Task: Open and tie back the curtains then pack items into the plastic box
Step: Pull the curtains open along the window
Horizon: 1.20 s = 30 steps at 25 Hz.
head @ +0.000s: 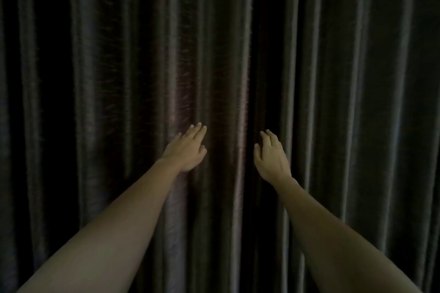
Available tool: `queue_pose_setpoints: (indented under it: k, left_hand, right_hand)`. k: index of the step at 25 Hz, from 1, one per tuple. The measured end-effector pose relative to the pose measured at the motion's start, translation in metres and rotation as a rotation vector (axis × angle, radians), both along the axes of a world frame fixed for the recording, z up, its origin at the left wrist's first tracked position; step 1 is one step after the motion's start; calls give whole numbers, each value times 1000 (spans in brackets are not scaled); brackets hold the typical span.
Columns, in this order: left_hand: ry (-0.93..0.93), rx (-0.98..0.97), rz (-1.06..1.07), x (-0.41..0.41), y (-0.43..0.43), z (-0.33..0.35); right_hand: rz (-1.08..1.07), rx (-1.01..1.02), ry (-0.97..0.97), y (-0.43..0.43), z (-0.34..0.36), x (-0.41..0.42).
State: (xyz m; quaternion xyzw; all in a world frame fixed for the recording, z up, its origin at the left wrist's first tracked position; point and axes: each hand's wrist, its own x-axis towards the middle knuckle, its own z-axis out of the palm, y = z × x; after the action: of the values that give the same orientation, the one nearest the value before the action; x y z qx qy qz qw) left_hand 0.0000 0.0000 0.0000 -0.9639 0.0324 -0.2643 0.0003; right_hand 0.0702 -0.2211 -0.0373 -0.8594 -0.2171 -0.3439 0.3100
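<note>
Dark, shiny pleated curtains fill the whole view, drawn closed. The left curtain (133, 66) and the right curtain (345, 66) meet at a dark vertical seam near the middle. My left hand (187, 148) reaches out with fingers extended and apart, just left of the seam, at or touching the folds. My right hand (271, 157) is stretched out just right of the seam, fingers apart, holding nothing. Both bare forearms come in from the lower corners. No plastic box or tie-back is in view.
The room is dim. Only curtain fabric shows behind and around the hands; the floor and walls are out of view.
</note>
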Motion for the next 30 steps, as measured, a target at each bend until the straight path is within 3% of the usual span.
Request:
queue_pose_setpoints:
  k: [4,8,11,13,18,26,28,30]
  left_hand:
    - [-148,2,-74,36,-20,21]
    - [-357,180,-91,80,-39,54]
    - [-456,303,-23,103,-44,85]
    - [-510,288,70,116,-45,107]
    - [-614,248,326,133,-34,161]
    - [-583,-47,317,124,-12,205]
    - [-626,-28,351,115,-7,219]
    - [-751,143,453,104,1,229]
  right_hand:
    - [-32,153,19,-21,19,34]
    - [77,383,63,-25,56,92]
    - [328,532,43,4,73,131]
    - [515,496,9,30,77,151]
    - [611,239,-238,98,75,188]
    - [909,195,-410,188,72,164]
    - [951,215,-433,205,72,155]
    - [1017,230,-435,222,71,144]
